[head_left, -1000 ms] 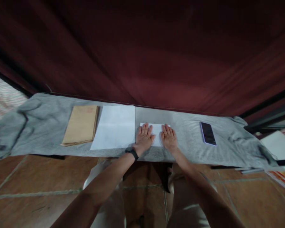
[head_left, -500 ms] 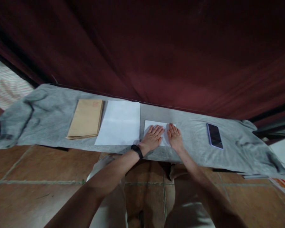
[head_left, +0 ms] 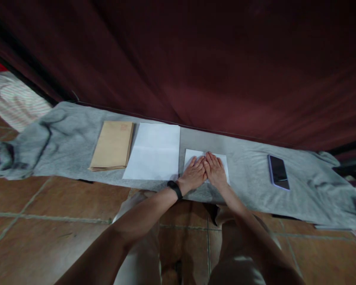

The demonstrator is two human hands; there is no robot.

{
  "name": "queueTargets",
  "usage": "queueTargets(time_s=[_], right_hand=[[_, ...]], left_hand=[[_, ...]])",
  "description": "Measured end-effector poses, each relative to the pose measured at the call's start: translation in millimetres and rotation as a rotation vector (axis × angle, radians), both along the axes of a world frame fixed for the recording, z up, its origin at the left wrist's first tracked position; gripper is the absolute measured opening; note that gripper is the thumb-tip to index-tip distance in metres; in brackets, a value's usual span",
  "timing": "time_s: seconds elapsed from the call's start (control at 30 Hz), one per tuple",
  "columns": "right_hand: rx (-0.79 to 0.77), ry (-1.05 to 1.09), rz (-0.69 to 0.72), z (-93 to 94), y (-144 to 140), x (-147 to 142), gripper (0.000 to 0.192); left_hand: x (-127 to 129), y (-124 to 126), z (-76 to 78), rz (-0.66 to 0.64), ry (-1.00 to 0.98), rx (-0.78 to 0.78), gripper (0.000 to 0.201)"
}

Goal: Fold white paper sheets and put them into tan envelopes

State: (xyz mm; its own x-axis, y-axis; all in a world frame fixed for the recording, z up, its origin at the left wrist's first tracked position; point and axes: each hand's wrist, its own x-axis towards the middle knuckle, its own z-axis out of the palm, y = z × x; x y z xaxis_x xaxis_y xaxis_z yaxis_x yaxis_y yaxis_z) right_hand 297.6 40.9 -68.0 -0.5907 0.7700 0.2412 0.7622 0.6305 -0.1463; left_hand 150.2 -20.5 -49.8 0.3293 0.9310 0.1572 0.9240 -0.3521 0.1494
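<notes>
Palms of the left hand (head_left: 194,174) and right hand (head_left: 216,172) press the folded paper (head_left: 222,161) at frame centre, fingers flat and together; firm, even pressure should sharpen the crease.

Dim, warm indoor light falls from above and slightly behind the camera, leaving the dark red curtain (head_left: 195,71) murky and nearly without detail toward the top of the head view. The brightest areas are the open white sheet (head_left: 154,152) and the smaller folded paper (head_left: 222,160), neither blown out. The phone (head_left: 278,172) screen carries a faint sheen. Soft shadows gather under the grey cloth (head_left: 249,186) edge and between the legs on the tiled floor (head_left: 47,213). Wide-angle distortion bows the cloth's line and stretches the forearms at the bottom corners. Slight softness and grain run throughout.
</notes>
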Motion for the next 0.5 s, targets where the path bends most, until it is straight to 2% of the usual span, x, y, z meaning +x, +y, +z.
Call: queueTargets(time_s=[0.23,0.4,0.5], right_hand=[[0.033,-0.050,-0.154,-3.1,7,15,0.057],[0.032,-0.082,-0.208,-3.4,9,25,0.058],[0.014,-0.096,-0.214,-2.0,9,29,0.059]], left_hand=[[-1,-2,-1.9,0.112,-0.002,-0.020,0.060],[2,-4,0.2,0.214,0.027,-0.015,0.063],[4,-5,3.6,0.213,0.051,-0.006,0.061]])
